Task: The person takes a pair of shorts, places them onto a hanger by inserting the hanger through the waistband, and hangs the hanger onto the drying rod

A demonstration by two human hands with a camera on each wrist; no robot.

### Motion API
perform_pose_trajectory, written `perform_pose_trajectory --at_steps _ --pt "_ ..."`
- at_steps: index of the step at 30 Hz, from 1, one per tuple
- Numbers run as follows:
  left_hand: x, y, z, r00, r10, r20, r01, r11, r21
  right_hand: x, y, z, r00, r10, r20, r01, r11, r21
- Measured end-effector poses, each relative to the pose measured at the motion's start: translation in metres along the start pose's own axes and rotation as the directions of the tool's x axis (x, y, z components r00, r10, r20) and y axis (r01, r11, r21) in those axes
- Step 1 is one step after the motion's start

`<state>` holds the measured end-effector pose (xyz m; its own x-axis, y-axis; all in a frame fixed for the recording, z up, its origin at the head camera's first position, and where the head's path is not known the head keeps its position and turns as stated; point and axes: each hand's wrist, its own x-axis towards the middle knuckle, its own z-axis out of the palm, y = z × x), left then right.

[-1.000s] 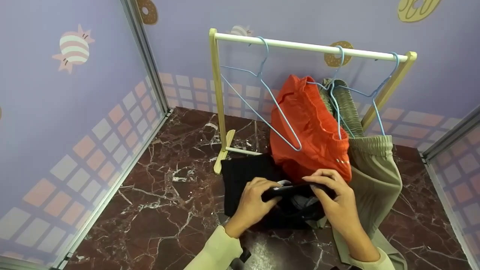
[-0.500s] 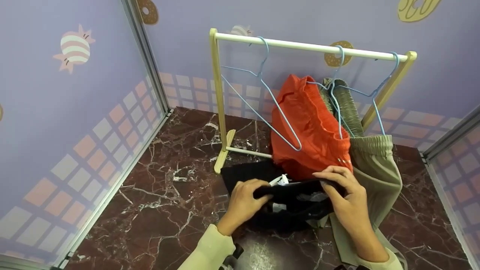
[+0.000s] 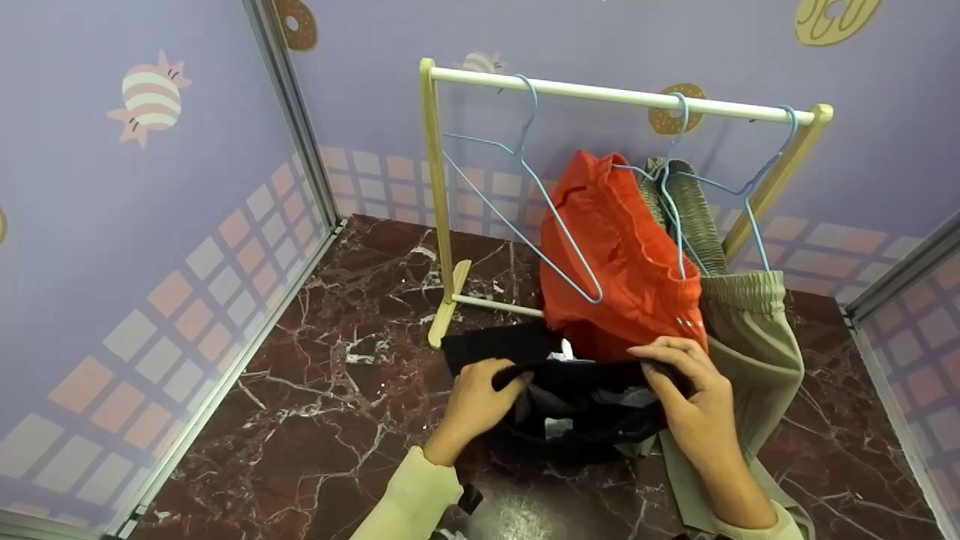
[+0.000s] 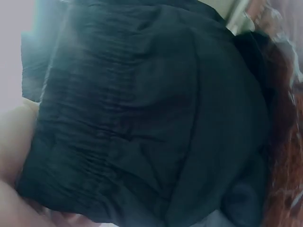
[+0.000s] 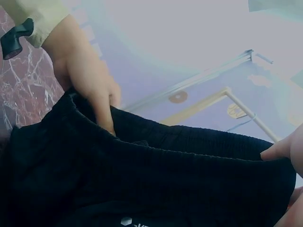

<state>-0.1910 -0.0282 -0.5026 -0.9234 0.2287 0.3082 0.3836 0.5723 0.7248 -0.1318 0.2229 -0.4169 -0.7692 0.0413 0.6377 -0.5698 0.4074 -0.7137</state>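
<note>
Black pants (image 3: 577, 450) with a gathered elastic waist hang between the two hands, the waist opening facing up. The left hand (image 3: 476, 401) pinches the waistband at its left end, thumb inside the opening. At the other end, the right hand (image 3: 697, 394) grips the band, its thumb also inside. A pale label (image 3: 558, 428) shows inside the waist. In the left wrist view the ruched waistband (image 4: 94, 113) fills most of the picture. The right wrist view shows the waistband (image 5: 189, 156) stretched between both hands, with a small white logo (image 5: 126, 221) below it.
Behind the pants stands a rack (image 3: 615, 90) with a white rail. A bare blue hanger (image 3: 559, 214) hangs at its left. Orange shorts (image 3: 615, 247) and khaki pants (image 3: 750, 330) hang on other blue hangers. Dark marble floor (image 3: 337, 420) and purple walls (image 3: 187, 202) surround it.
The left hand has moved left and the right hand slightly right, spreading the waistband apart. The waist opening now gapes wider and the inner label has come into view.
</note>
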Motion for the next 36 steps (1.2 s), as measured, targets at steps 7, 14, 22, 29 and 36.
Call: perform_pose_trajectory --at_steps 7,14,22,29,36 --pt "0.003 0.000 -0.002 0.985 -0.129 0.113 0.142 0.983 -0.119 -0.008 0.003 0.004 0.998 0.053 0.025 -0.053 0.998 -0.025" --pt "0.004 0.002 -0.004 0.971 -0.178 0.160 0.214 0.944 -0.252 -0.013 0.004 0.007 0.985 0.170 0.025 -0.169 0.985 -0.039" --pt "0.004 0.005 -0.006 0.965 -0.195 0.176 0.245 0.908 -0.338 -0.016 0.008 0.009 0.938 0.347 0.026 -0.347 0.938 -0.016" --pt "0.005 0.013 -0.013 0.972 -0.176 0.158 0.225 0.889 -0.398 -0.018 0.012 0.008 0.876 0.483 0.009 -0.479 0.871 -0.104" --pt "0.001 0.048 -0.038 0.977 -0.142 0.160 0.201 0.865 -0.460 -0.020 0.020 0.010 0.858 0.513 0.036 -0.501 0.850 -0.162"
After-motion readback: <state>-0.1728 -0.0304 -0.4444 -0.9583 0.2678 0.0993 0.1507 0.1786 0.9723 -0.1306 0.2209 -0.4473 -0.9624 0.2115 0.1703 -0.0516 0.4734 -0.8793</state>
